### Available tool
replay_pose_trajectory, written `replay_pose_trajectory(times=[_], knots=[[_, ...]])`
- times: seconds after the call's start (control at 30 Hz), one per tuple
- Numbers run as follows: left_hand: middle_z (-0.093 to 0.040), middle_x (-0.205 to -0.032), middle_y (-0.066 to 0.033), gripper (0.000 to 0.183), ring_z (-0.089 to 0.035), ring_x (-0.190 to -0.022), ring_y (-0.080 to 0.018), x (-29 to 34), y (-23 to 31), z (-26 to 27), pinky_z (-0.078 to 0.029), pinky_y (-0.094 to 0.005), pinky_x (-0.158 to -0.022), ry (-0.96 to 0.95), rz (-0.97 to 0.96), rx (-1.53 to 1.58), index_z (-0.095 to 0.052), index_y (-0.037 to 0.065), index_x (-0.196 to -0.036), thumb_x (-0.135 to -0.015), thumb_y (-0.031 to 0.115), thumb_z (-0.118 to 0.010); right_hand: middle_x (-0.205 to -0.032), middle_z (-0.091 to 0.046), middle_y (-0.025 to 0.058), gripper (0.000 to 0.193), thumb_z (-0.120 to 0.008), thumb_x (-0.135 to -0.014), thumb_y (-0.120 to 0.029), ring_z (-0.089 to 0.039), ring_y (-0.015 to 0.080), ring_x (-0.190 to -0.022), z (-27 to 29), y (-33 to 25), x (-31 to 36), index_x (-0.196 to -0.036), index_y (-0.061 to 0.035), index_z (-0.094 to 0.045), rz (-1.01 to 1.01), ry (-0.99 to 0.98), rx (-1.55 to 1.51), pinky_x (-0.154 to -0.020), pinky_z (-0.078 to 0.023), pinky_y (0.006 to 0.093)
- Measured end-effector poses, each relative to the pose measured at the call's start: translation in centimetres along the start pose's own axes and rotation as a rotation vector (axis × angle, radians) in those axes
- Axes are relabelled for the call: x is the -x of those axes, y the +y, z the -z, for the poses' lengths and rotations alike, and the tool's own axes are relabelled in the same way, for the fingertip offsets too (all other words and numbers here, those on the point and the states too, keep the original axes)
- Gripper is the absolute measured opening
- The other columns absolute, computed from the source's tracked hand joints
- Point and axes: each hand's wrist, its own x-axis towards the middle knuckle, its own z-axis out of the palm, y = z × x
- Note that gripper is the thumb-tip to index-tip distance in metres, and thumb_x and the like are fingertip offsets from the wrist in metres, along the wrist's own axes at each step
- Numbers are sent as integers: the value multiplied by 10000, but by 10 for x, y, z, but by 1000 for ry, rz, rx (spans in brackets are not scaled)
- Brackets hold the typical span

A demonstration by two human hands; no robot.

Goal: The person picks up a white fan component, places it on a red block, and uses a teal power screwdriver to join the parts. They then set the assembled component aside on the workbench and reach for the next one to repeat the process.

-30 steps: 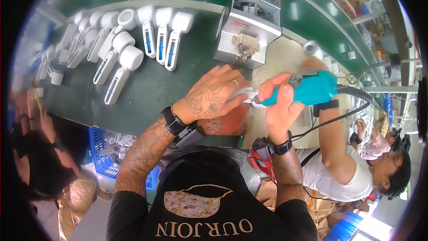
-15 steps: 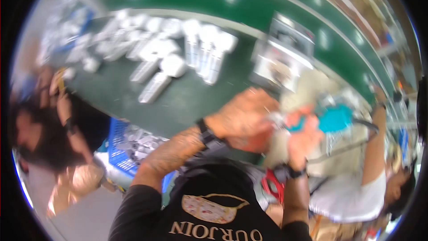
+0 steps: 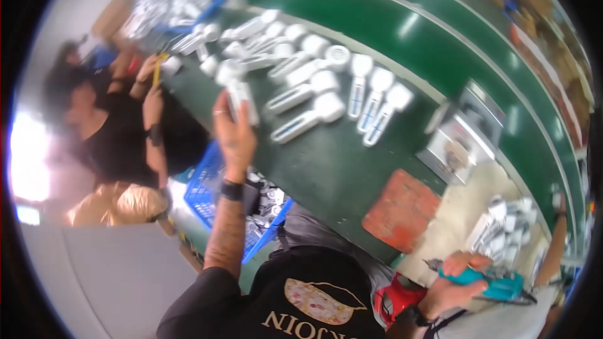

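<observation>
Reaching over the bench to the left, my left hand [image 3: 235,138] has its fingers and thumb around the handle of a white handheld unit [image 3: 230,71] with a round head. Several like it [image 3: 300,127] lie in rows beyond and to the right, some with a dark strip along the handle. Low on the right, my right hand [image 3: 449,295] is wrapped around a teal electric screwdriver [image 3: 505,285], its bit end pointing left. A worn red pad [image 3: 402,210] lies on the bench between my hands.
A blue basket [image 3: 204,188] of small parts stands below my left forearm. At the left, a co-worker [image 3: 103,125] holds a yellow tool. A printed box [image 3: 461,144] stands at the back right. More white pieces [image 3: 502,232] are heaped beside another person's arm [image 3: 556,238].
My hands were close together over the red pad's side of the bench. My left hand has swung left onto a white unit; my right has drawn down and right with the screwdriver. The view has shifted.
</observation>
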Motion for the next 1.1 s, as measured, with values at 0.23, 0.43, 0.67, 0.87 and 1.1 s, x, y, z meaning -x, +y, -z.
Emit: replay_pose_trajectory(times=[0.23, 0.43, 0.67, 0.87, 1.1], knots=[[-576, -1320, -141, 348, -548, -1205, -234, -12, 36, -14, -430, -338, -1018, -25, -215, 20, -564, -31, -1294, -986, 122, -613, -705, -531, 72, 697, -691, -840, -641, -534, 186, -604, -14, -1, -2, -1056, -8, -496, -145, -41, 139, -544, -446, 318], [-658, -931, -109, 124, -631, -869, -206, 124, 245, -159, -505, -311, -749, -1030, -528, 528, -639, 34, -998, -910, 108, -686, -708, -529, 79, 745, -702, -823, -653, -530, 186, -613, 18, -13, 12, -1077, 15, -492, -85, 72, 269, -559, -445, 316], [-670, -984, -169, 471, -638, -982, -330, 262, 279, -277, -495, -423, -843, -1289, -599, 184, -629, 14, -943, -841, 469, -699, -716, -536, 73, 746, -687, -827, -667, -539, 173, -625, 26, -23, 28, -1060, 15, -497, -40, 120, 340, -564, -446, 304], [-659, -816, -175, 376, -642, -810, -396, 264, 257, -282, -512, -499, -730, -1266, -449, 273, -644, 13, -830, -783, 382, -702, -725, -547, 77, 753, -684, -824, -674, -552, 178, -638, 37, -16, 30, -1065, 15, -500, -29, 120, 339, -575, -454, 301], [-688, -969, -165, 292, -661, -894, -358, 183, 245, -176, -512, -407, -804, -1363, -449, 313, -673, 28, -1021, -833, 251, -689, -707, -543, 74, 801, -667, -805, -710, -566, 201, -622, 34, -12, 0, -1083, 24, -506, -46, 144, 332, -559, -459, 315]])
